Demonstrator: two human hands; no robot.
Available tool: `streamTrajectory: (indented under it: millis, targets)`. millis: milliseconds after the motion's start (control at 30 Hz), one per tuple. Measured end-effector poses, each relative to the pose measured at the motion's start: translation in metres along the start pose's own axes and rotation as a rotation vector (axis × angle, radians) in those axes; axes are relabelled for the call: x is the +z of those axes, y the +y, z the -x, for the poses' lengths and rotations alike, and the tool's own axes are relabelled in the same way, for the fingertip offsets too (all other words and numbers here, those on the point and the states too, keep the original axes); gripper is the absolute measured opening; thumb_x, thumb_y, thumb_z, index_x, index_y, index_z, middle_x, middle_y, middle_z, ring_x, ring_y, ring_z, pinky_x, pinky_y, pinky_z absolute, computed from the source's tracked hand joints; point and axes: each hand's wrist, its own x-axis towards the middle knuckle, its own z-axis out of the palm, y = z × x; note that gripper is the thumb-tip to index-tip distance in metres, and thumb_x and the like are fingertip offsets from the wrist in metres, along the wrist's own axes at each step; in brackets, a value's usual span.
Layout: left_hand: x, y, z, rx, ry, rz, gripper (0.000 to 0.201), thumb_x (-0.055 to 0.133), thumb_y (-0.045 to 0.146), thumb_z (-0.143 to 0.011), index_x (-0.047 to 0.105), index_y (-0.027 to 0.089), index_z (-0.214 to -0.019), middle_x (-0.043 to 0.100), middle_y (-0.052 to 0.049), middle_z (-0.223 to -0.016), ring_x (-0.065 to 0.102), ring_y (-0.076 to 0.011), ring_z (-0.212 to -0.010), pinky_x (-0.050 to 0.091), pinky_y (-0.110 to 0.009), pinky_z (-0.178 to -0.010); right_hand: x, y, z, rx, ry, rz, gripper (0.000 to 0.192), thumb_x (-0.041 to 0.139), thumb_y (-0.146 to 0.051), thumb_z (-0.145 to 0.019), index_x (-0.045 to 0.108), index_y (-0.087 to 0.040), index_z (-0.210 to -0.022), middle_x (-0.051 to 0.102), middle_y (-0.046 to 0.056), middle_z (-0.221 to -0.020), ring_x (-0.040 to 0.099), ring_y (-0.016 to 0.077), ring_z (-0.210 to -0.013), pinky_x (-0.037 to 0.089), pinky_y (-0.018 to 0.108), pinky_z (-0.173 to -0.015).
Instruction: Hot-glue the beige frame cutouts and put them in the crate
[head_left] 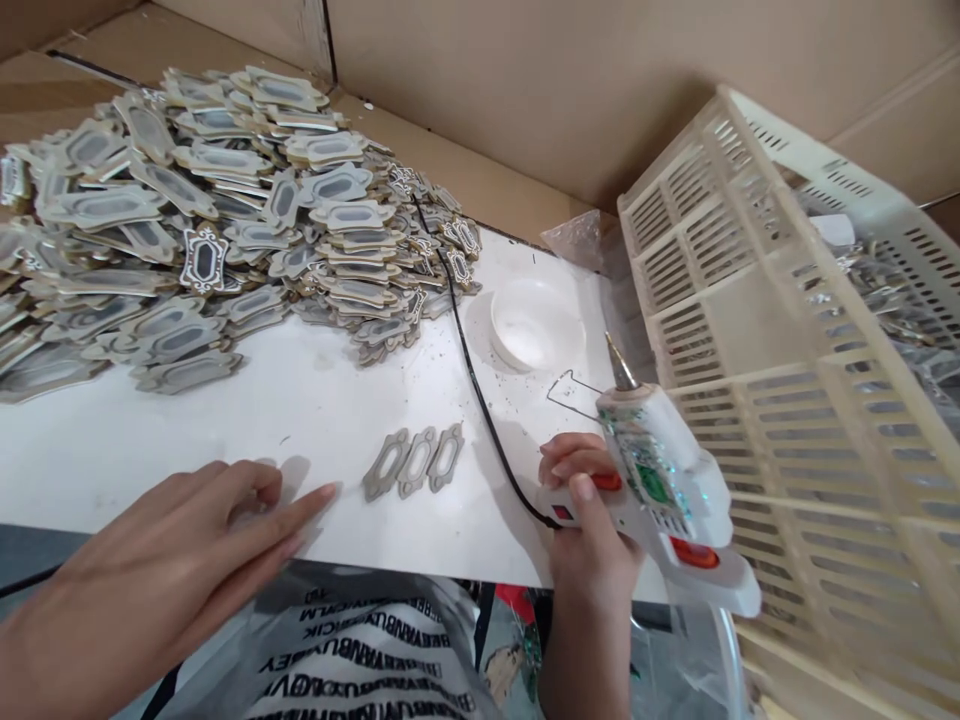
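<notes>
Nearest my lens is the left hand (180, 560), flat on the white tabletop (315, 400) at about seven o'clock, fingers spread and closed on nothing; its forefinger points toward three small frame pieces (415, 462) lying side by side just beyond the fingertip, not touching it. At four o'clock the right hand (592, 520) is wrapped round the grip of a white glue gun (660, 480), a finger on the red trigger, nozzle tilted up and away toward one o'clock. Its black cord (469, 360) runs up the table to the big heap of frame pieces (187, 220) at ten o'clock. A shallow white dish (536, 325) sits at one o'clock, and a cream slatted crate (787, 350) stands at three.

I judge the pieces thin, light and stiff (cut board, by the look), with slim ornate edges that could bend or snap. I would pinch one by its long sides. The gun's metal tip is likely hot, so I would take it by the handle only.
</notes>
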Motion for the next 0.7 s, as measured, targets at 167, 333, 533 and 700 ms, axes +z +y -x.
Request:
streamTrajectory:
  millis: [167,333,533,700]
  targets:
    - [0.006,0.002,0.019,0.043,0.097,-0.035,0.043,0.049,0.033,-0.101,0.054,0.053,-0.138,0.068,-0.003,-0.101,0.064,-0.0235,-0.085,0.049,-0.040,-0.083,0.002,0.000,0.000,-0.013,0.011,-0.016,0.014,0.066,-0.030,-0.092,0.066,-0.024,-0.079,0.063,0.001,-0.081,0.062,0.0210,-0.083,0.044,0.034,-0.073]
    - [0.011,-0.006,0.021,0.174,0.149,-0.184,0.058,0.052,0.026,-0.101,0.035,0.048,-0.153,0.071,-0.004,-0.106,0.065,-0.0240,-0.088,0.048,-0.039,-0.083,0.004,0.001,-0.001,-0.042,0.012,0.022,0.016,0.065,-0.031,-0.092,0.065,-0.023,-0.078,0.065,0.002,-0.083,0.062,0.0209,-0.079,0.044,0.034,-0.069]
    - [0.011,-0.011,0.014,0.291,0.174,-0.289,0.042,0.064,0.032,-0.098,0.059,0.034,-0.139,0.072,-0.004,-0.103,0.064,-0.0217,-0.088,0.047,-0.036,-0.084,0.003,0.003,-0.001,-0.047,0.007,-0.054,0.014,0.067,-0.027,-0.091,0.066,-0.023,-0.078,0.065,0.000,-0.083,0.061,0.0190,-0.078,0.043,0.034,-0.072]
    - [0.008,-0.006,0.022,0.374,0.214,-0.132,0.067,0.053,-0.002,-0.094,0.042,0.031,-0.152,0.076,-0.003,-0.100,0.064,-0.0227,-0.089,0.048,-0.039,-0.084,0.003,0.003,0.000,-0.032,0.014,-0.072,0.012,0.068,-0.027,-0.091,0.067,-0.023,-0.079,0.065,0.000,-0.084,0.061,0.0189,-0.078,0.042,0.033,-0.071]
